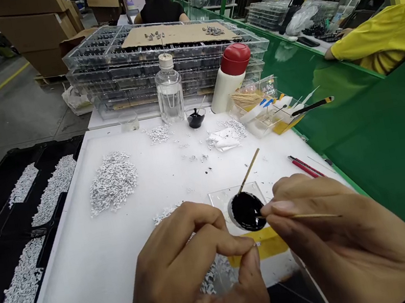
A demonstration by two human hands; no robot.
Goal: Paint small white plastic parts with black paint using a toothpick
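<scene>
Between thumb and forefinger, my left hand (202, 265) pinches a tiny white part (257, 244), held over a strip of yellow tape (274, 243). My right hand (339, 227) grips a thin wooden toothpick (310, 215), whose dark tip reaches over a small cup of black paint (249, 211). A second wooden stick (249, 169) leans in that cup, which stands on a clear plate (218, 198). Beneath my left hand lie more small white parts (222, 269), partly hidden by it.
A pile of white parts (113, 182) lies on the white table (75, 271). Farther back are a clear bottle (170, 92), a red-capped flask (230, 74), a tool box (262, 118) and stacked clear trays (117, 83). Black trays (19, 285) flank the left. A yellow-sleeved person (381, 36) sits at right.
</scene>
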